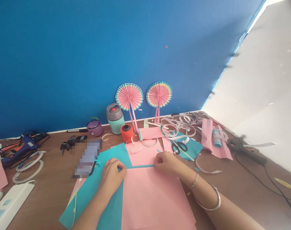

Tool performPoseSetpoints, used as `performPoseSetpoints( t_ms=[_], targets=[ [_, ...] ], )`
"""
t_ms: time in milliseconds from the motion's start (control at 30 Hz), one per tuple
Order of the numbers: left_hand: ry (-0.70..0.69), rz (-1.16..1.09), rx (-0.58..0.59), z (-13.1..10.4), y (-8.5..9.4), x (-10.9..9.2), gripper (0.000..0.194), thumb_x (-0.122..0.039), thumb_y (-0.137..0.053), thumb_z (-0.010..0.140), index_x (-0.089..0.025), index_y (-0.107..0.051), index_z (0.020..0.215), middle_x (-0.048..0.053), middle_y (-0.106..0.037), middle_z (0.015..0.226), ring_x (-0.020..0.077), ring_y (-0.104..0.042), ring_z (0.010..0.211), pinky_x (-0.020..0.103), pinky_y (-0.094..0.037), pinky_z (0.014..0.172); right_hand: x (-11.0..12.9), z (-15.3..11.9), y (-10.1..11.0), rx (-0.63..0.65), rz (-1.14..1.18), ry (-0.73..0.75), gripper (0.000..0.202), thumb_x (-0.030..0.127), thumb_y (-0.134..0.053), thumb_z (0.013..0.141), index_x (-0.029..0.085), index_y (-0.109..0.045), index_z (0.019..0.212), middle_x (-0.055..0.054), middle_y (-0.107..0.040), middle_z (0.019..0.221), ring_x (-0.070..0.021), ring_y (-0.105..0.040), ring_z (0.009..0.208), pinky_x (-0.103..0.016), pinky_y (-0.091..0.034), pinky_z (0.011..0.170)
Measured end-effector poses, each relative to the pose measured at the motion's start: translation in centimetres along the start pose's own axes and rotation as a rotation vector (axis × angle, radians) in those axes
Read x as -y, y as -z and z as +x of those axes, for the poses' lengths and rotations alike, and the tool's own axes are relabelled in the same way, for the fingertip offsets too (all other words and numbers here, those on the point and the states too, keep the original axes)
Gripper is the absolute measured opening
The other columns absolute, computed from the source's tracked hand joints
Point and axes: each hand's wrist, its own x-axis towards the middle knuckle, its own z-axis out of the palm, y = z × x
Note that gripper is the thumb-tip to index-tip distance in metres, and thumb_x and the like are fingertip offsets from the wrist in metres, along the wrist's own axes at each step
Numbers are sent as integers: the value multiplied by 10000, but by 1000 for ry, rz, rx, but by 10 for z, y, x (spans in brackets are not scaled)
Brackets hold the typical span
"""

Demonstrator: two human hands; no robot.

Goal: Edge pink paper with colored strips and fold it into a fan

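One pink sheet (152, 198) lies before me, overlapping the teal paper (109, 207). My left hand (113, 174), loosely curled, is at its far left corner; my right hand (166, 163), fingers drawn together, is near the far right one. I can't tell whether either pinches anything. Light, even pressure at both ends should keep the thin teal band (143, 166) straight.

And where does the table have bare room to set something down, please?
Mainly two patches of table: at left, between the power strip and the phone; at right, between the right forearm and the black cord. It is crowded around the scissors and curled strips.
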Motion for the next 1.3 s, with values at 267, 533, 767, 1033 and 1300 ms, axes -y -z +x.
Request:
performPoseSetpoints(
  t_ms=[267,533,767,1033,1300],
  targets=[
    [10,58,24,0,1,-4,148,-184,-482,723,-225,-537,592,25,-609,769,223,-555,816,326,-430,748,0,0,0,5,1,-7,75,112,-516,633,162,-570,619,-25,-647,691,-129,-550,630,-195,-344,497],
    [41,83,-2,-1,1,-6,101,-190,-514,712,-224,-475,626,27,-573,755,235,-548,823,325,-425,709,0,-1,1,0,-4,-5,70,122,-520,637,164,-574,622,-22,-645,683,-128,-547,624,-195,-334,494],
    [24,-19,1,1,2,3,77,-156,-462,721,-224,-484,693,12,-587,779,208,-557,813,314,-437,730,2,0,2,10,-14,-23,77,126,-514,632,160,-583,637,-15,-643,685,-123,-544,622,-194,-340,500],
    [-61,-78,-214,-4,8,0,209,-104,-383,754,-205,-546,838,35,-612,863,202,-581,841,338,-481,729,2,-1,1,8,-7,-20,77,128,-507,631,155,-579,633,-11,-636,679,-111,-533,605,-182,-334,491],
    [-644,149,-51,-40,-10,-29,383,-57,-343,857,-162,-562,1153,86,-630,1087,192,-570,998,346,-490,879,-3,3,-1,10,12,25,75,121,-510,629,146,-581,629,-20,-633,680,-118,-540,631,-178,-348,511]
  ],
)
